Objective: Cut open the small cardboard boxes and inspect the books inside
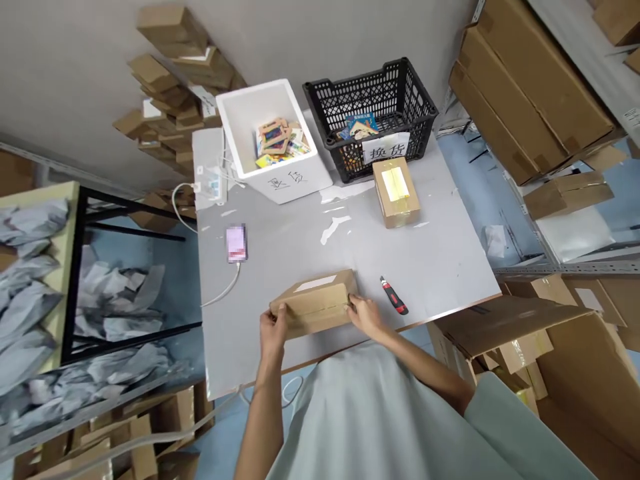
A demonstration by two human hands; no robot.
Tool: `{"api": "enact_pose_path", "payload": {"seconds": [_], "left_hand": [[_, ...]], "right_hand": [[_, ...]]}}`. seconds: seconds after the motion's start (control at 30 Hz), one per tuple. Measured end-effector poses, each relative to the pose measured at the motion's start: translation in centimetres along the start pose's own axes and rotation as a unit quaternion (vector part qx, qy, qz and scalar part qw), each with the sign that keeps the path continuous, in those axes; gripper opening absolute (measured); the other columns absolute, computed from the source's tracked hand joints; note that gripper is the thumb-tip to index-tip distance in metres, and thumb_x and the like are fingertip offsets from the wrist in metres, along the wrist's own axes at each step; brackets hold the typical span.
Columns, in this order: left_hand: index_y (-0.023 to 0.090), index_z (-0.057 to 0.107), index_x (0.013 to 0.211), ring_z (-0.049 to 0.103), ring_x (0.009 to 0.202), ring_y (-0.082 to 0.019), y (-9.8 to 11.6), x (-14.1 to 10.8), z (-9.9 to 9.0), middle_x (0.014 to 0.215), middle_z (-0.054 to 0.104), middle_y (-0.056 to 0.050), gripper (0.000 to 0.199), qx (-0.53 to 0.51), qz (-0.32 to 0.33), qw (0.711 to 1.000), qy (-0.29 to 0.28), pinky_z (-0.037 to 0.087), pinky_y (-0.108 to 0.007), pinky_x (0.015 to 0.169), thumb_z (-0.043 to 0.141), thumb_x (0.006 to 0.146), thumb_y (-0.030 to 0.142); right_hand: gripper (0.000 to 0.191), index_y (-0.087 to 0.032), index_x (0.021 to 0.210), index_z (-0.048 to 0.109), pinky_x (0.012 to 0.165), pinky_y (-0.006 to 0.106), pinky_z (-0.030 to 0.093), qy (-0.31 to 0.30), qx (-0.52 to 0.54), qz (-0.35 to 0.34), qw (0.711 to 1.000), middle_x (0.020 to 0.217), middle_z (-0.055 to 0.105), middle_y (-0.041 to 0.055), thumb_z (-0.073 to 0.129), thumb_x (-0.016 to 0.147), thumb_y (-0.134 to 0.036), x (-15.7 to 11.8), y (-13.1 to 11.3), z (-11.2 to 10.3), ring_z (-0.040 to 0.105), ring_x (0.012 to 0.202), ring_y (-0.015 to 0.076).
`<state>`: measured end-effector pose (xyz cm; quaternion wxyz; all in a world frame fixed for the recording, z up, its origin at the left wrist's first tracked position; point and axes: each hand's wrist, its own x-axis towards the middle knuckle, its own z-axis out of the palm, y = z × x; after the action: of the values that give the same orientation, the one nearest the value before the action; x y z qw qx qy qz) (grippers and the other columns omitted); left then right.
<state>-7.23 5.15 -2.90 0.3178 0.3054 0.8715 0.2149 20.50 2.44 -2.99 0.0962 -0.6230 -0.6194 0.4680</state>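
Between my two hands is a brown cardboard box with a white label on its top, at the front edge of the grey table. My left hand grips its left end, with the thumb on the near side. At the right end, the fingers of my right hand are closed on the box's corner. A red and black utility knife lies on the table just right of my right hand. Farther back stands a smaller taped carton with a pale yellow label.
A white foam box and a black plastic crate, both holding books, stand at the back. A phone on a cable lies at left, near a power strip. A large open carton stands right of the table.
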Motion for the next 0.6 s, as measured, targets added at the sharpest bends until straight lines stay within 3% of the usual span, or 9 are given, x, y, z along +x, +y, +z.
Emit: {"api": "enact_pose_path", "payload": {"seconds": [0.1, 0.17, 0.23, 0.3, 0.37, 0.43, 0.5, 0.6], "left_hand": [[0.021, 0.063, 0.108, 0.077, 0.121, -0.044, 0.6, 0.8, -0.1, 0.116, 0.080, -0.021, 0.041, 0.063, -0.029, 0.997, -0.032, 0.064, -0.057, 0.106, 0.057, 0.093, 0.059], [0.019, 0.068, 0.118, 0.074, 0.133, -0.050, 1.6, 1.0, 0.1, 0.127, 0.080, -0.026, 0.046, 0.094, -0.027, 0.994, -0.042, 0.061, -0.062, 0.112, 0.060, 0.093, 0.056], [0.012, 0.067, 0.138, 0.061, 0.154, -0.053, 3.2, 0.8, 0.8, 0.149, 0.072, -0.033, 0.063, 0.116, 0.018, 0.993, -0.016, 0.052, -0.065, 0.126, 0.064, 0.092, 0.055], [0.003, 0.057, 0.158, 0.048, 0.167, -0.051, 5.5, 0.2, 2.2, 0.168, 0.057, -0.037, 0.084, 0.123, 0.096, 0.988, 0.014, 0.041, -0.063, 0.137, 0.065, 0.093, 0.057], [-0.002, 0.048, 0.166, 0.046, 0.169, -0.047, 8.7, -0.7, 4.6, 0.173, 0.051, -0.037, 0.091, 0.096, 0.182, 0.979, 0.007, 0.035, -0.058, 0.142, 0.060, 0.098, 0.058], [0.006, 0.050, 0.167, 0.050, 0.167, -0.042, 12.5, -1.9, 7.7, 0.172, 0.055, -0.031, 0.083, 0.055, 0.248, 0.967, -0.020, 0.035, -0.055, 0.143, 0.058, 0.103, 0.057], [0.010, 0.054, 0.164, 0.053, 0.165, -0.039, 16.4, -3.1, 11.2, 0.170, 0.059, -0.028, 0.074, 0.017, 0.309, 0.950, -0.043, 0.036, -0.055, 0.143, 0.057, 0.106, 0.055], [0.014, 0.060, 0.160, 0.051, 0.166, -0.039, 21.8, -4.9, 16.1, 0.172, 0.059, -0.026, 0.065, -0.011, 0.379, 0.921, -0.089, 0.039, -0.057, 0.141, 0.058, 0.109, 0.054]], "right_hand": [[0.032, -0.024, 0.136, 0.082, 0.099, 0.036, 0.061, -0.031, 0.008, -0.001, 0.999, 0.131, 0.088, 0.0150, 0.058, 0.117, -0.034, 0.3, 0.1, -0.2, 0.086, 0.120, 0.0338], [0.031, -0.026, 0.133, 0.085, 0.102, 0.037, 0.062, -0.031, 0.023, -0.011, 0.999, 0.131, 0.089, 0.0144, 0.061, 0.116, -0.037, 1.1, 0.7, -1.3, 0.085, 0.124, 0.0336], [0.035, -0.025, 0.140, 0.084, 0.115, 0.042, 0.059, 0.023, 0.027, -0.011, 0.999, 0.147, 0.082, 0.0175, 0.066, 0.112, -0.038, 2.9, 1.5, -3.7, 0.078, 0.140, 0.0349], [0.054, -0.017, 0.157, 0.073, 0.132, 0.051, 0.048, 0.130, 0.017, 0.012, 0.991, 0.173, 0.062, 0.0240, 0.073, 0.107, -0.039, 5.7, 2.5, -7.4, 0.058, 0.164, 0.0387], [0.083, -0.011, 0.174, 0.055, 0.141, 0.060, 0.034, 0.243, 0.006, 0.054, 0.968, 0.188, 0.037, 0.0294, 0.081, 0.102, -0.045, 9.2, 3.4, -11.9, 0.032, 0.178, 0.0444], [0.108, -0.008, 0.182, 0.038, 0.142, 0.068, 0.024, 0.318, 0.009, 0.089, 0.944, 0.192, 0.018, 0.0334, 0.086, 0.097, -0.055, 12.8, 3.7, -16.3, 0.014, 0.182, 0.0494], [0.128, -0.005, 0.185, 0.025, 0.142, 0.072, 0.018, 0.328, 0.006, 0.137, 0.935, 0.192, 0.007, 0.0380, 0.090, 0.092, -0.062, 16.0, 3.5, -19.8, 0.007, 0.181, 0.0528], [0.138, -0.005, 0.187, 0.014, 0.141, 0.071, 0.020, 0.276, -0.011, 0.216, 0.936, 0.192, -0.001, 0.0390, 0.093, 0.088, -0.061, 19.1, 2.7, -22.9, 0.009, 0.180, 0.0519]]}}
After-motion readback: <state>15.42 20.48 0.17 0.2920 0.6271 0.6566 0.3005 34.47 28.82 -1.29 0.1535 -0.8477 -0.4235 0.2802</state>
